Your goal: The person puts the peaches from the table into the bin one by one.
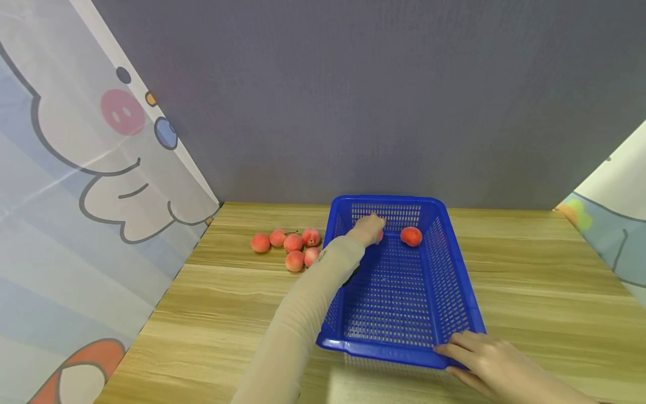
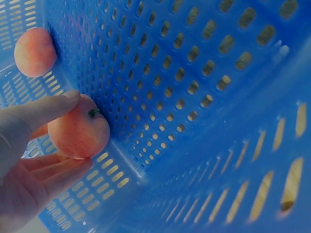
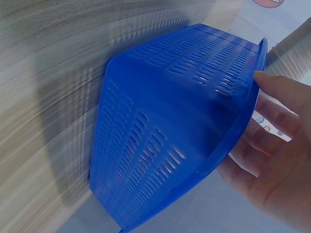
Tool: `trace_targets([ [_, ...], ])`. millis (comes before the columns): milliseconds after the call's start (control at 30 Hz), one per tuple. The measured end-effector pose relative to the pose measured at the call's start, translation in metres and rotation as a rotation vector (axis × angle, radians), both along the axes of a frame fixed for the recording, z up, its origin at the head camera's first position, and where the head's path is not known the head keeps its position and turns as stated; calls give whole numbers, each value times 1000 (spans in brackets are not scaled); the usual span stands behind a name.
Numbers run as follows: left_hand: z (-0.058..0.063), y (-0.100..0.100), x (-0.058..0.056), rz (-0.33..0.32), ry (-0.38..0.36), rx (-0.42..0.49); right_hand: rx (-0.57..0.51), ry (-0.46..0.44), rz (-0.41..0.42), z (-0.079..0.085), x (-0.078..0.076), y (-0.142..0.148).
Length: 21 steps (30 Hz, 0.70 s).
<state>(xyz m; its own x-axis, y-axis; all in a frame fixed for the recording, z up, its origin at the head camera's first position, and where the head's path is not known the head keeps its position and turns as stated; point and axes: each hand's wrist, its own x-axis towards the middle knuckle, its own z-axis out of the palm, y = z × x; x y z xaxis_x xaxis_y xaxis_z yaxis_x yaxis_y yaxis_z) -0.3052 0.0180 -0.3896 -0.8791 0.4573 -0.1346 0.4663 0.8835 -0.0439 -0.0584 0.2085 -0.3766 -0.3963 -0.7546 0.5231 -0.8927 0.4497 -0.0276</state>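
Observation:
In the head view my left hand [image 1: 367, 229] reaches into the back left corner of a blue perforated plastic basket [image 1: 383, 352]. Seen from the left wrist, thumb and fingers hold a pinkish-red peach [image 2: 77, 130] low by the basket wall, its small green stem showing. A second peach [image 1: 411, 237] lies on the basket floor at the back right. My right hand [image 1: 487, 359] grips the basket's near right corner. From the right wrist view, its thumb lies on the outside of the rim [image 3: 245, 124] and the fingers reach over to the inner side.
Several more peaches [image 1: 293, 243] sit grouped on the wood-grain table [image 1: 212, 314] left of the basket. The left sleeve [image 1: 298, 314] crosses over the basket's left rim. A grey partition [image 1: 353, 101] stands behind the table, and a cartoon-printed sheet [image 1: 75, 224] hangs at the left.

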Motion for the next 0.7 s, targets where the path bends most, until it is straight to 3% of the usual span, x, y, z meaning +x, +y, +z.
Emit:
trace_targets([
  [367,5,0,0,-53,37,-6,-2,-5,-4,0,-1,-1],
  [700,28,1,9,-138,46,-50,14,-23,-16,-1,-1,-1],
])
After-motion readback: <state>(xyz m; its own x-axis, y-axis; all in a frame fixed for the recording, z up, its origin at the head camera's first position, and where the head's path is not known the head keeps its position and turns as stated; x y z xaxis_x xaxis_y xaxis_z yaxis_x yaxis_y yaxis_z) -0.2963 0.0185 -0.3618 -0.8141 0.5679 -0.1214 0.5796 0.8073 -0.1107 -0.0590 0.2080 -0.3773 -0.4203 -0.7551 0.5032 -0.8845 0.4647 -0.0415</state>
